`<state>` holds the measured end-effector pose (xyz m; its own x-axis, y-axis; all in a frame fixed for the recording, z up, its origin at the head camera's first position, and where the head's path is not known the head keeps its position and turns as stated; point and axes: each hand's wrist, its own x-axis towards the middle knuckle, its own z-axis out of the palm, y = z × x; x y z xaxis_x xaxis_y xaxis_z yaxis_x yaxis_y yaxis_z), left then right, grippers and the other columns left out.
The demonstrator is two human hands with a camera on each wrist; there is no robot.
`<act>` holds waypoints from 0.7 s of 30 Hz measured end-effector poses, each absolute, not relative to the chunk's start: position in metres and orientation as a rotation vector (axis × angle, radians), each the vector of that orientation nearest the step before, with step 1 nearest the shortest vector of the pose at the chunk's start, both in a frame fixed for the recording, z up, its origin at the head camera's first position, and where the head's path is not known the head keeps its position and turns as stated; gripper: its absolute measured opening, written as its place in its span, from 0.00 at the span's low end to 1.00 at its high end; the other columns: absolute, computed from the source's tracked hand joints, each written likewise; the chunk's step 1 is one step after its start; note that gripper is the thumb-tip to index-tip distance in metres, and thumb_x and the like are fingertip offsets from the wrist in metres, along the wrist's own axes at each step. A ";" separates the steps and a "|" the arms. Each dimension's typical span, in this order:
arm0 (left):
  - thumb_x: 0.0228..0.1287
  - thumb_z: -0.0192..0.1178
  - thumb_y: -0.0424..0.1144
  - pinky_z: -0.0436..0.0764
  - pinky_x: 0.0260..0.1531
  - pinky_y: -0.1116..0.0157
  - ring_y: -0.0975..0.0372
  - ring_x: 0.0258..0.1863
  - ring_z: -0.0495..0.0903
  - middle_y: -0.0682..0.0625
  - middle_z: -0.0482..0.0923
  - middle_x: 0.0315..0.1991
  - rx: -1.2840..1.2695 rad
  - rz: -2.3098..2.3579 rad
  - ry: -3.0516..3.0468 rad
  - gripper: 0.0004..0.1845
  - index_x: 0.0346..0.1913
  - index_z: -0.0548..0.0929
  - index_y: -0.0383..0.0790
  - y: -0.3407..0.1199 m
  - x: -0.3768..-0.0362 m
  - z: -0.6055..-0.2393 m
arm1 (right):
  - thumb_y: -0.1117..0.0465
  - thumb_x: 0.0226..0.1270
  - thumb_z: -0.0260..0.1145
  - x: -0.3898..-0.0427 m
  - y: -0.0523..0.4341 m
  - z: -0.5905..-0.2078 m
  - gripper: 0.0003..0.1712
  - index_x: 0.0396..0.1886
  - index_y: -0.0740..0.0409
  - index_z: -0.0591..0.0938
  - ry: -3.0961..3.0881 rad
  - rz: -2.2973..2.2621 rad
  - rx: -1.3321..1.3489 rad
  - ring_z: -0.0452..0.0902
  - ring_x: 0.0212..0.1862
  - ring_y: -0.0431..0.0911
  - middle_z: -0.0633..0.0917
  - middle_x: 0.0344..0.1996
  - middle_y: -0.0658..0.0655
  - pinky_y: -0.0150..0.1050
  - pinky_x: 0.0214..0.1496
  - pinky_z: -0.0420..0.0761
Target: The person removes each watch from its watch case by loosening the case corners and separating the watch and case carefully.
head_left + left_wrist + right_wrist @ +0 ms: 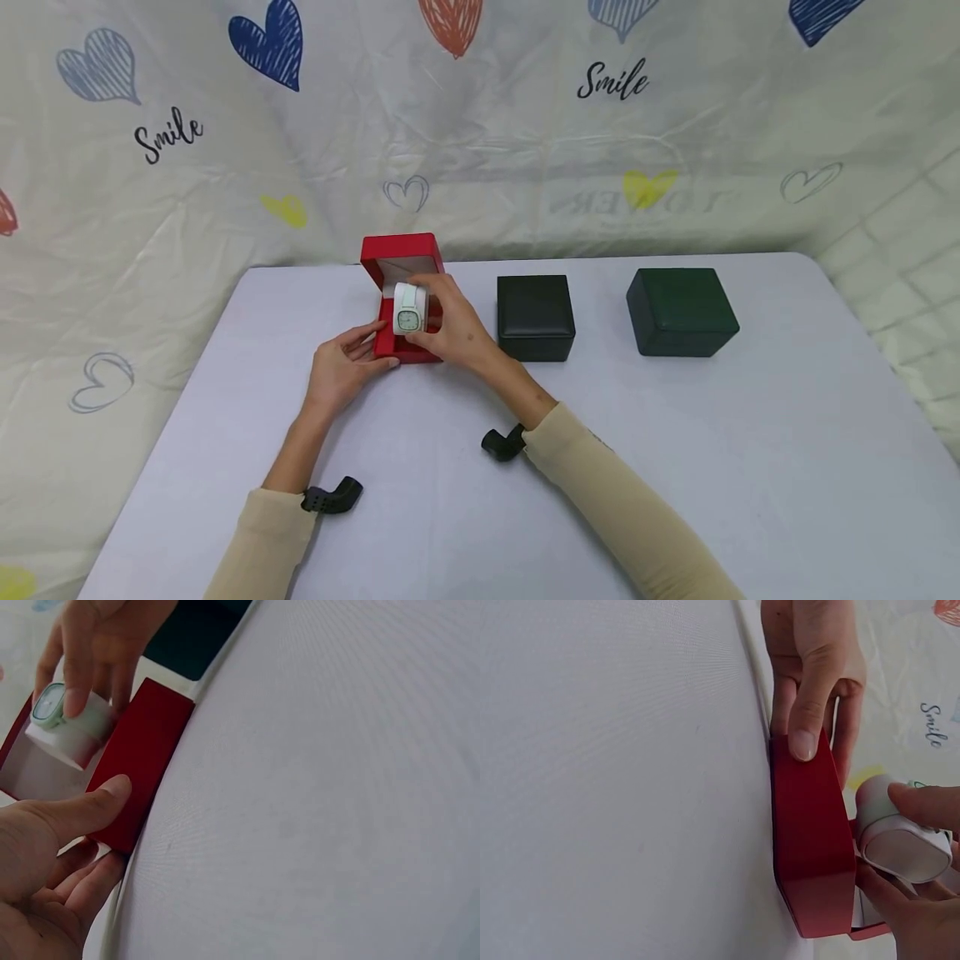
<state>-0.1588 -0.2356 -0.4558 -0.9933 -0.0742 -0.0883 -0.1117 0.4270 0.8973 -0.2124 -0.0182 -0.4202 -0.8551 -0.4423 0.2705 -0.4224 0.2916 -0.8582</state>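
A red box (399,247) stands with its lid raised at the back left of the table, pale lining showing inside the lid. My left hand (339,372) grips its left front corner, thumb on the front wall (142,761) and fingers along the side. Over the box, my right hand (459,327) holds a pale green wristwatch (408,319) wrapped round a white cushion (64,741), thumb and fingers at opposite ends. The square watch face points up toward the head view. In the right wrist view the flat end of the cushion (907,855) shows above the box's opening.
To the right of the red box stands a closed black box (536,318). Farther right is a closed dark green box (684,312). All three rest on a white table (450,500), whose back edge meets a hanging cloth (495,167) printed with hearts.
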 end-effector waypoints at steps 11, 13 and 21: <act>0.60 0.77 0.41 0.83 0.58 0.60 0.49 0.68 0.81 0.41 0.73 0.75 -0.162 1.563 2.629 0.37 0.73 0.77 0.53 -0.238 -0.154 -0.449 | 0.71 0.59 0.77 -0.208 -0.013 -0.424 0.45 0.74 0.57 0.67 2.397 -1.728 -0.739 0.76 0.64 0.56 0.71 0.68 0.62 0.49 0.60 0.88; 0.61 0.77 0.41 0.83 0.58 0.59 0.49 0.68 0.81 0.41 0.72 0.75 -0.153 1.535 2.642 0.37 0.73 0.77 0.54 -0.238 -0.154 -0.449 | 0.71 0.59 0.77 -0.207 -0.012 -0.425 0.45 0.74 0.56 0.67 2.375 -1.742 -0.727 0.76 0.64 0.57 0.70 0.68 0.62 0.49 0.60 0.87; 0.66 0.70 0.31 0.83 0.59 0.56 0.45 0.71 0.77 0.38 0.70 0.76 -0.043 1.512 2.656 0.36 0.76 0.73 0.48 -0.240 -0.154 -0.446 | 0.72 0.59 0.77 -0.206 -0.011 -0.427 0.45 0.74 0.57 0.67 2.345 -1.783 -0.722 0.78 0.63 0.59 0.70 0.67 0.62 0.49 0.61 0.87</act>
<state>-0.1543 -0.2401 -0.4458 -0.9960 0.0173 -0.0874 -0.0663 0.5110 0.8570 -0.2060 -0.0114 -0.4267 -0.8812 -0.4306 0.1952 -0.3032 0.1980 -0.9321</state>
